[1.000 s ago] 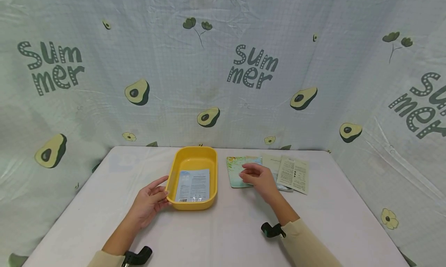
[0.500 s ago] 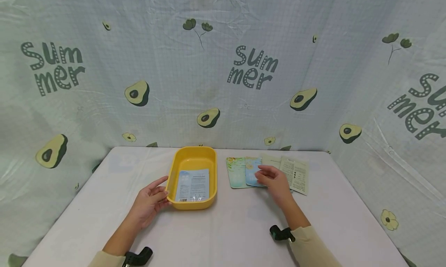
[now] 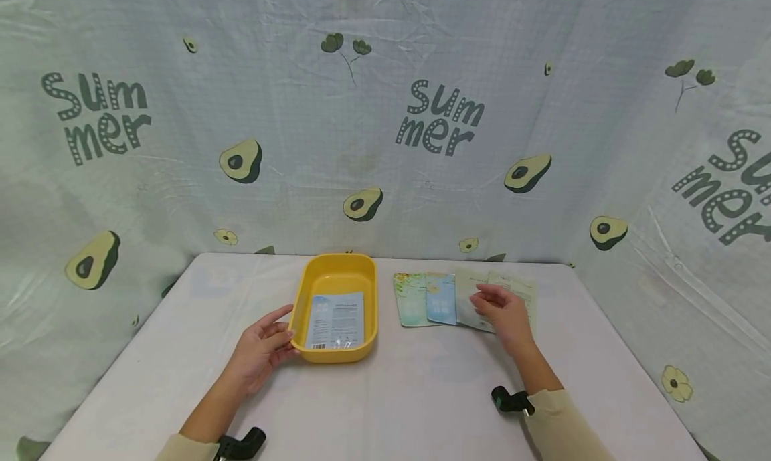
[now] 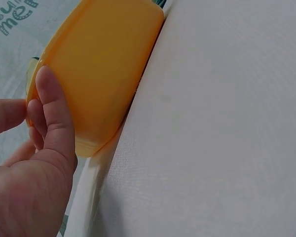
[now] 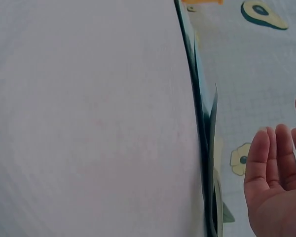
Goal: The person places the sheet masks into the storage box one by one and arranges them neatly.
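Observation:
My left hand [image 3: 260, 350] holds the front left corner of a yellow plastic tray [image 3: 370, 307], pinching its rim between thumb and fingers. A light-blue flat sachet [image 3: 334, 320] with small print and a barcode lies in the tray. My right hand [image 3: 504, 317] hovers over a row of overlapping flat sachets, fingers relaxed, nothing in them. That row runs from a green floral sachet [image 3: 411, 302] through a blue sachet [image 3: 441, 299] and a pale grey-green sachet [image 3: 468, 297] to a pale printed sachet [image 3: 523, 288], partly hidden by the hand. The right wrist view shows the sachets' raised edges [image 5: 210, 148].
A white-covered table [image 3: 385, 414] carries everything. Behind it and at the sides hangs a pale curtain [image 3: 289, 100] with avocado and "summer" prints. A dark wrist camera [image 3: 512, 401] sits on the right wrist and another wrist camera [image 3: 242, 443] on the left.
My right hand has moved rightward from the green sachet to above the pale ones, uncovering the blue sachet. The left hand keeps its grip on the tray, which has stayed in place.

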`<state>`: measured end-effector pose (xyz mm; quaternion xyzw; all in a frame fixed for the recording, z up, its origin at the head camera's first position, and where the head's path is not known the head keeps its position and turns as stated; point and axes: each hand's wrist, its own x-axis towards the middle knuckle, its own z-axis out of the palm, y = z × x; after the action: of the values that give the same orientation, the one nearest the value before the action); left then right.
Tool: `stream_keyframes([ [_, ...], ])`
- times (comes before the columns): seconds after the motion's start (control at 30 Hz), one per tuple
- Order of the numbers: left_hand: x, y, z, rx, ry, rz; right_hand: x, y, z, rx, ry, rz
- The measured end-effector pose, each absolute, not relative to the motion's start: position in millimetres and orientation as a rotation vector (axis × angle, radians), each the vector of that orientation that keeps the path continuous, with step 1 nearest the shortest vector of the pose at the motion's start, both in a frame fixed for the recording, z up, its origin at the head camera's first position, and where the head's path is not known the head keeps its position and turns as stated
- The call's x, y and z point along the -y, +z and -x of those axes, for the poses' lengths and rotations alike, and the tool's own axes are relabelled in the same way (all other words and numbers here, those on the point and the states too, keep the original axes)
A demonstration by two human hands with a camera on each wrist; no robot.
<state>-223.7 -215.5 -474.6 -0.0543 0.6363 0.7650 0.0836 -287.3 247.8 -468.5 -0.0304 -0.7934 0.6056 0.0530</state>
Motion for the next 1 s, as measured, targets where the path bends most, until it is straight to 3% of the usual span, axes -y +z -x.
stream_keyframes([
  [1.0, 216, -476, 224, -1.874, 2.283, 0.154, -319, -468, 302, 2.592, 1.483, 0.166],
])
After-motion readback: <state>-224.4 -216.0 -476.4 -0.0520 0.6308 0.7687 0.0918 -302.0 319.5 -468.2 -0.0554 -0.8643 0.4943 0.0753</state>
